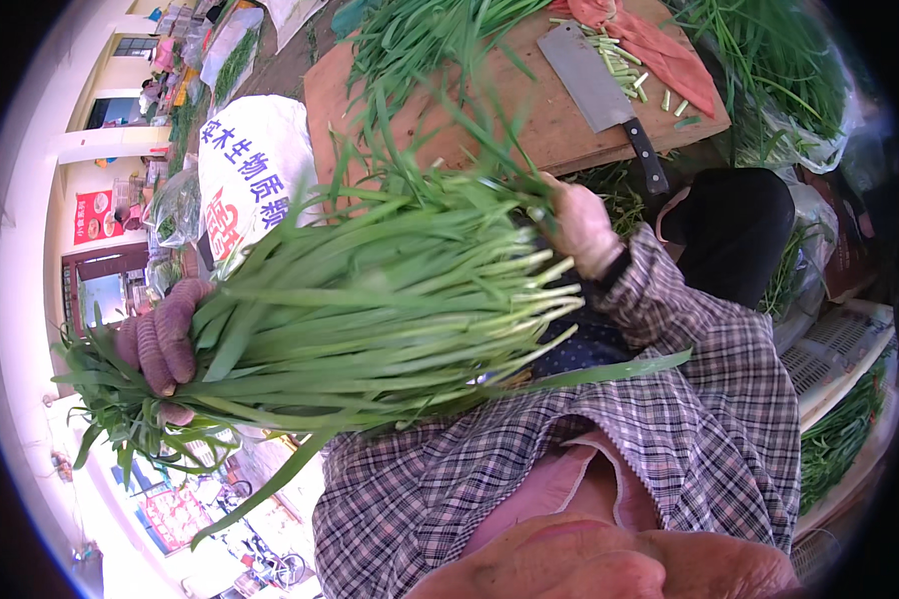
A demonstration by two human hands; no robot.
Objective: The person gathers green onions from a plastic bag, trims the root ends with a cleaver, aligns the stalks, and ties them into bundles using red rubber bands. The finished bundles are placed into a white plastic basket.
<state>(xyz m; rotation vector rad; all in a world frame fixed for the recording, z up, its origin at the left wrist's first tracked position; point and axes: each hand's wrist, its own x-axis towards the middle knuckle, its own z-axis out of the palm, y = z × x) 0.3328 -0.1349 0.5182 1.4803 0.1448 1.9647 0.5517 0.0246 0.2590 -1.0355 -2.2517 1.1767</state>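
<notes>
My left hand (161,341), in a ribbed purple glove, is closed around the leafy end of a large bunch of flat green leaves, probably garlic chives (359,299). The bunch lies across my front, its pale cut stems pointing right. Beside those stems, my right hand (580,224) grips a few loose green leaves (487,142), slightly blurred; its palm side is hidden. Ahead, a cleaver (588,78) with a black riveted handle lies on a wooden board (554,142), the handle over the edge. Short cut stem ends (622,64) and a coral cloth (667,60) lie beside the blade.
More green leaves (419,45) lie on the board's far side. A white printed sack (262,150) stands left of it. At right are a plastic bag of greens (794,75), my dark-clad knee (734,232) and a plastic crate (831,352). Bicycles (288,569) stand in the background.
</notes>
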